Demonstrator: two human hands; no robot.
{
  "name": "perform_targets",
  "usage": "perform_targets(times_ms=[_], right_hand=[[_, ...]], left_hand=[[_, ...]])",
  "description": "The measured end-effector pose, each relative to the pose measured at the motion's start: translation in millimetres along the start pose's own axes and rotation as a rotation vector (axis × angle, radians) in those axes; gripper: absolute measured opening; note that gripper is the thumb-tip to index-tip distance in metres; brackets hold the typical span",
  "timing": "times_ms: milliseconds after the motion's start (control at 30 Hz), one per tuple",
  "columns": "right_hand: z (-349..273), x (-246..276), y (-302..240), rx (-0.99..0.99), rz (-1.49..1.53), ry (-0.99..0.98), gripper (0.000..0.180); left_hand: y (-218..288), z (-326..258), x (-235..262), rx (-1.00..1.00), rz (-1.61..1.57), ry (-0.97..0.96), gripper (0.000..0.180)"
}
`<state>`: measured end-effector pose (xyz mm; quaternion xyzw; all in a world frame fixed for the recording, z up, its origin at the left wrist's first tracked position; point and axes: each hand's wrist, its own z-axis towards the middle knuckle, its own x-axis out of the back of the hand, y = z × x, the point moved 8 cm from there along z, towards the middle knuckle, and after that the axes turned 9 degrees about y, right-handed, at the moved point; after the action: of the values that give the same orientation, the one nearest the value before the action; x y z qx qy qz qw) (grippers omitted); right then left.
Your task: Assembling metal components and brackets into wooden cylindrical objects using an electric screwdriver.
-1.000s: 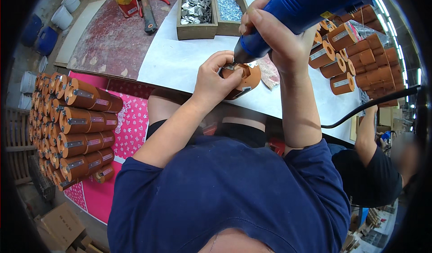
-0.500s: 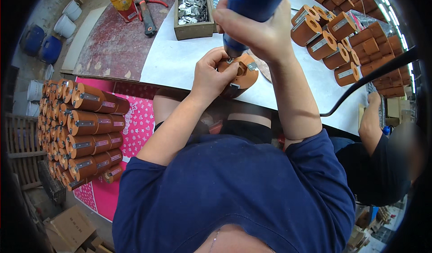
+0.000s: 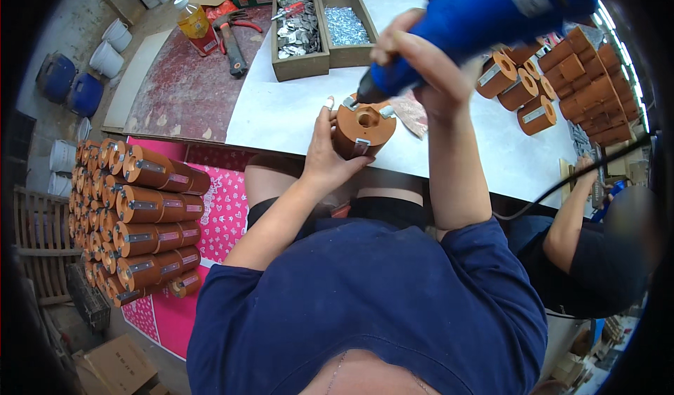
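Observation:
My left hand (image 3: pixel 327 158) wraps round the near left side of an orange-brown cylinder (image 3: pixel 351 126) at the table's front edge. This cylinder stands upright with a round hole in its top face and small metal brackets at its rim and on its near side. In my right hand (image 3: pixel 442 72) is a blue corded power screwdriver (image 3: pixel 484 23), held at a slant. Its dark nose is just over the bracket at the far left of the rim; whether the tip touches it I cannot tell.
Beyond stand two wooden boxes, one of metal plates (image 3: pixel 298 35), one of screws (image 3: pixel 346 24). A hammer (image 3: pixel 234 52) and a bottle (image 3: pixel 196 26) are at left. Stacked cylinders (image 3: pixel 144 204) flank me; more (image 3: pixel 537 114) stand right. A co-worker (image 3: pixel 583 254) sits right, near the black cord (image 3: pixel 583 170).
The screwdriver has swung from near upright to a slant, its body now further right. My left fingers have left the top of the cylinder and moved to its side. The cylinder now stands more upright.

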<state>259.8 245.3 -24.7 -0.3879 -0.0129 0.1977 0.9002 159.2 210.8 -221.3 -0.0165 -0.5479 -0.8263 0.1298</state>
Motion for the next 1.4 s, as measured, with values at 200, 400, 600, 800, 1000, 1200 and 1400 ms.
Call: perform_targets(times_ms=[200,400,600,800,1000,1200,1400], right_hand=[[-9,27,-46,0.183,0.26,0.07,0.049],[-39,66,-72,0.259,0.127,0.177,0.062],[-48,89,-83,0.249,0.188,0.259,0.057],[-55,112,-89,0.241,0.224,0.314,0.059],[-65,116,-82,0.227,0.055,0.311,0.06],[-69,112,-79,0.218,0.028,0.291,0.059],[-78,112,-90,0.231,0.042,0.302,0.059]], left_hand=[[-10,30,-6,-0.088,0.088,0.091,0.105],[-17,68,22,-0.107,-0.022,0.053,0.077],[-31,193,64,-0.068,0.217,0.2,0.025],[-64,215,27,0.073,1.041,-0.374,0.03],[-62,212,24,0.061,1.183,-0.327,0.031],[-68,215,33,0.02,1.161,-0.3,0.024],[-54,209,24,-0.015,1.142,-0.226,0.026]])
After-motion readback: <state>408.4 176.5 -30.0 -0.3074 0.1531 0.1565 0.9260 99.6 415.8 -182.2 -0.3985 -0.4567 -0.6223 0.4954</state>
